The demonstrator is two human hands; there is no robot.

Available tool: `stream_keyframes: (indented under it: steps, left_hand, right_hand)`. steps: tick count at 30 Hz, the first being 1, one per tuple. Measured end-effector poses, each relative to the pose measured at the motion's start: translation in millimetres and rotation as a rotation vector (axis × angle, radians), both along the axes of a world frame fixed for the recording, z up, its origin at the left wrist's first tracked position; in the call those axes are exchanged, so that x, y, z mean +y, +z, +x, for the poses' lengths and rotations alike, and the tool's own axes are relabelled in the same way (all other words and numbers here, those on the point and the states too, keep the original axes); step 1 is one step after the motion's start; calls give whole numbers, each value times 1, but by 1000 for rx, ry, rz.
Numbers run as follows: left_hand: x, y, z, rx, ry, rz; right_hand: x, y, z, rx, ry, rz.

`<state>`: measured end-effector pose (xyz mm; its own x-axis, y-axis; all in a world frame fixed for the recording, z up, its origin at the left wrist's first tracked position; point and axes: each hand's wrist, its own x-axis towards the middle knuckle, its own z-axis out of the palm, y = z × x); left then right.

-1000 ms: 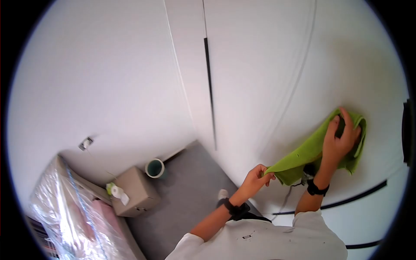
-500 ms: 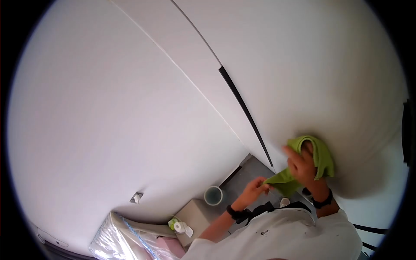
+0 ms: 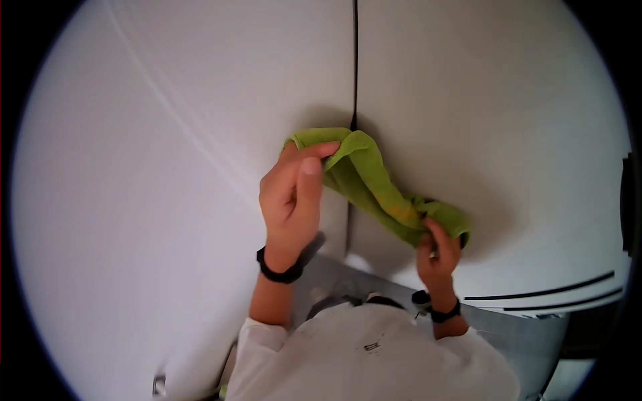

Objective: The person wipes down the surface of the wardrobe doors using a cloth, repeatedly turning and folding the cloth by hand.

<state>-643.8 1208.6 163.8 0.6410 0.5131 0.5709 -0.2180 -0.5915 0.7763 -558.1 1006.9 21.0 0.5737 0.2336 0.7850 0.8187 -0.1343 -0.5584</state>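
A green cloth [image 3: 374, 177] stretches between my two hands in front of a pale upright panel [image 3: 468, 100]. My left hand [image 3: 291, 194] grips its upper left end, with some fingertips hidden behind the fabric and the thumb pointing up. Lower and to the right, my right hand [image 3: 438, 257] pinches the other end, which is bunched. The cloth crosses a dark vertical strip [image 3: 355, 60] that runs up the panel, and its upper edge lies close to the strip's lower part.
A white wall [image 3: 134, 200] fills the left side, with a socket [image 3: 159, 385] near the bottom. Dark curved strips [image 3: 542, 287] cross the panel's lower right. Grey floor [image 3: 334, 271] shows below the hands.
The view has swung to the right and closer to the dark strip. My left hand has risen to hold the cloth's upper end; the right has lowered. The cloth is now spread between them across the strip.
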Motion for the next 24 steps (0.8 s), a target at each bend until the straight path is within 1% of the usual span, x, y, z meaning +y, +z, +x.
stream_keyframes:
  steps: [1,2,3,5,7,9,10,11,12,13,14,15,16,18,19,21,22,23,24]
  left_hand:
    - [-10,4,24,-91,-122,50]
    - [-26,0,47,-178,-233,88]
    - [-45,-6,68,-201,-274,57]
    - [-84,-18,115,-203,-286,277]
    - [-137,-22,162,-196,-322,229]
    - [-24,22,80,-283,-326,382]
    - [-38,20,96,-268,-360,354]
    - [-32,26,88,-278,-371,273]
    - [-33,28,98,-289,-380,206]
    - [-36,26,106,-302,-409,198]
    - [-51,19,129,-369,-386,255]
    - [41,33,73,-474,-331,267]
    - [39,33,76,-485,-344,250]
    - [27,39,93,-507,-234,327]
    - [22,43,100,-512,-254,332]
    - [8,43,117,-504,-149,457]
    - [0,44,123,-486,-203,470]
    - [-9,44,127,-481,-146,463]
    - [-19,45,133,-482,-91,456]
  right_hand:
    - [-7,0,12,-77,-111,-16]
    - [-24,-4,24,-100,-161,-59]
    - [-48,-17,39,-119,-205,-89]
    - [-96,-48,77,48,-335,-32]
    - [-153,-74,117,55,-394,-101]
    - [-55,-40,19,447,-245,128]
    - [-64,-36,25,542,-131,270]
    - [-56,-28,13,603,-103,326]
    - [-60,-26,13,657,-60,348]
    - [-65,-27,15,698,-12,377]
    - [-79,-32,29,692,-44,382]
    - [7,-9,-28,677,-83,289]
    - [5,-12,-30,689,-112,238]
    - [-1,-18,-30,654,-142,189]
    - [-4,-21,-31,634,-158,153]
    - [-13,-28,-34,729,-181,221]
    - [-20,-28,-34,715,-194,193]
    - [-26,-33,-34,692,-207,164]
    - [-32,-37,-32,619,-279,219]
